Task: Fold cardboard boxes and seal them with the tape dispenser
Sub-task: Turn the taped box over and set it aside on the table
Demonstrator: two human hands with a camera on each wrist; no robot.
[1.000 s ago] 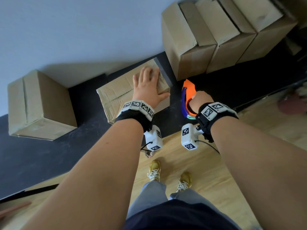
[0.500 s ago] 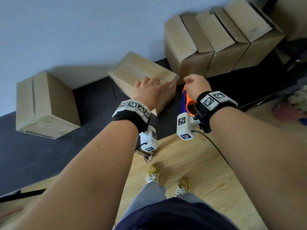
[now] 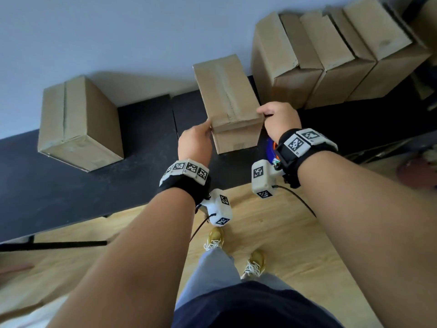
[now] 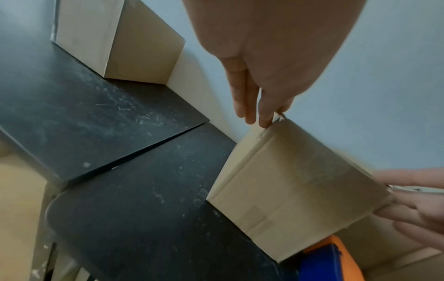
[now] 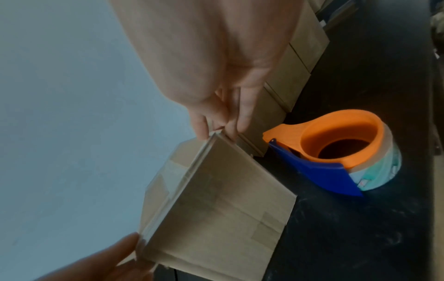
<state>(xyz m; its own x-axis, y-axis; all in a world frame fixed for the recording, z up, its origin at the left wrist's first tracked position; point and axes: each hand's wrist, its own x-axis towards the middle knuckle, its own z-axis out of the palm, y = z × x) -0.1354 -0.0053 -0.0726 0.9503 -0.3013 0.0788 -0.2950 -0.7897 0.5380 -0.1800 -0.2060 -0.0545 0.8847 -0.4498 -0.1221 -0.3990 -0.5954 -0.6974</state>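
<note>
A pale grey-blue wall (image 3: 118,31) rises behind a scuffed black tabletop (image 3: 71,185) (two slabs, butted together), over light wooden floor (image 3: 295,245).

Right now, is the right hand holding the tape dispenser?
No: the right hand pinches a top corner of the box, while the tape dispenser sits apart on the black table.

Both hands (image 3: 196,143) (image 3: 279,119) forward, fingertips pinching.

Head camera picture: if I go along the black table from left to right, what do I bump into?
Lone cardboard box → left hand → box being held → right hand → row of boxes against the wall.
</note>
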